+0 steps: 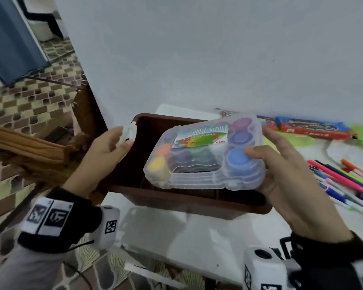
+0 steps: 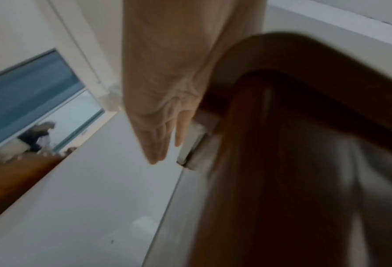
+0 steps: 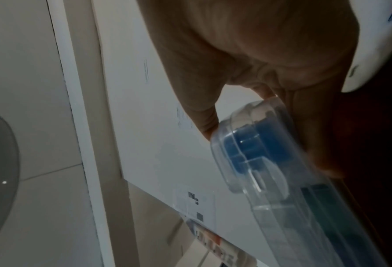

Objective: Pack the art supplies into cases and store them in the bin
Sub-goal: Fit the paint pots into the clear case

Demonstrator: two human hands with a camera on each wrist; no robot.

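Note:
A clear plastic paint case (image 1: 203, 151) full of coloured pots hangs tilted over the open brown bin (image 1: 176, 200). My right hand (image 1: 266, 147) grips its right end, thumb on the lid above a blue pot and fingers underneath. The right wrist view shows the case (image 3: 270, 171) edge-on with the thumb pressed to its corner. My left hand (image 1: 115, 141) lies against the bin's left rim beside a white latch (image 1: 130, 130), fingers straight and holding nothing. In the left wrist view the straight fingers (image 2: 160, 144) run along the latch (image 2: 197, 144) and the bin rim (image 2: 304, 72).
Several loose markers (image 1: 344, 181) lie on the white table to the right. Red and blue boxes (image 1: 310, 127) lie by the wall behind them. A clear plastic piece (image 1: 155, 225) lies in front of the bin. A brown cloth (image 1: 29, 147) hangs left of the table.

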